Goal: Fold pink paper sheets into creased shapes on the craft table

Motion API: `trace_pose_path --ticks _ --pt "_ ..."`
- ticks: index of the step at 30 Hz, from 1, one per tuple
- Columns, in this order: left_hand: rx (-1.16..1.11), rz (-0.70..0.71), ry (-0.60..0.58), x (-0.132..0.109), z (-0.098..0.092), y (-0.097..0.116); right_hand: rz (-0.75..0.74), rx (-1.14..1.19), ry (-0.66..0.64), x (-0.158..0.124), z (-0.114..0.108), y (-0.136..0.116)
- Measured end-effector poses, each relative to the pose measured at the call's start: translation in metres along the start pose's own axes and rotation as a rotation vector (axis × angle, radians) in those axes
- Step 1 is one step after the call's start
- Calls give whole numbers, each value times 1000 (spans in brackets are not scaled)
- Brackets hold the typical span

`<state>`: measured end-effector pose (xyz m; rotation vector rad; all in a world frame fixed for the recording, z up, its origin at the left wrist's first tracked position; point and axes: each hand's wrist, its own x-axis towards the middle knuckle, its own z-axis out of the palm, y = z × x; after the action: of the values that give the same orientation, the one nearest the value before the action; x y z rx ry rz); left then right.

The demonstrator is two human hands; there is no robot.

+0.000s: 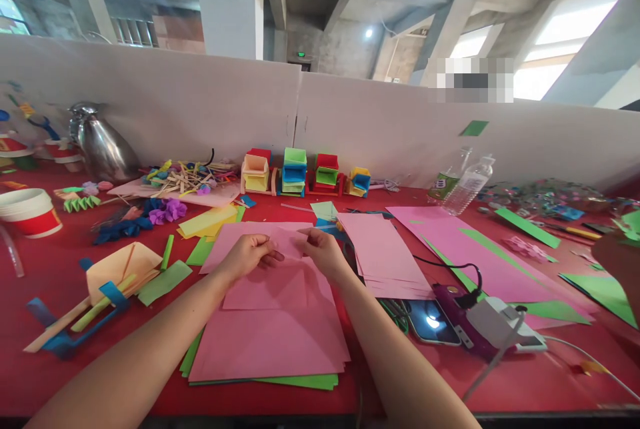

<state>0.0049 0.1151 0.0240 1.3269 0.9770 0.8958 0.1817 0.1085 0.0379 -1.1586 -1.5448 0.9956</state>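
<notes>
Between my two hands, a small pink paper (pixel 286 243) is held up just above other pink sheets. My left hand (pixel 251 255) pinches its left side with curled fingers. At the upper right edge my right hand (pixel 323 252) grips it between thumb and fingers. Below them lies a stack of pink sheets (pixel 270 349), with green paper (pixel 300 382) showing under its front edge. Where the small paper ends against the sheets behind it is hard to make out.
Left stands a folded-paper model (pixel 123 269) with blue strips. Colourful paper models (pixel 294 172) line the back by the white partition (pixel 200 95). To the right are pink sheets (pixel 383 255), a phone (pixel 431 321), a power strip (pixel 470 322) with cables, and plastic bottles (pixel 467 185). Another person's hand (pixel 617 249) is far right.
</notes>
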Motion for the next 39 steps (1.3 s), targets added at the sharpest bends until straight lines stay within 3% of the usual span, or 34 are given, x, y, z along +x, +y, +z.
trace_pose_path --ticks 4,10,17,24,29,39 --pt "-81 27 28 0 3 0 117 214 -53 -2 4 -1" --pt "-144 78 65 -1 9 -1 129 231 -50 -4 8 -4" --pt "-29 65 -5 3 9 3 67 198 -37 -2 3 -1" --pt "-25 100 84 21 27 21 6 204 31 1 -2 3" --pt "-83 148 115 23 38 14 -4 190 95 0 -2 3" --pt "-84 79 -89 6 9 18 -32 176 26 0 1 -2"
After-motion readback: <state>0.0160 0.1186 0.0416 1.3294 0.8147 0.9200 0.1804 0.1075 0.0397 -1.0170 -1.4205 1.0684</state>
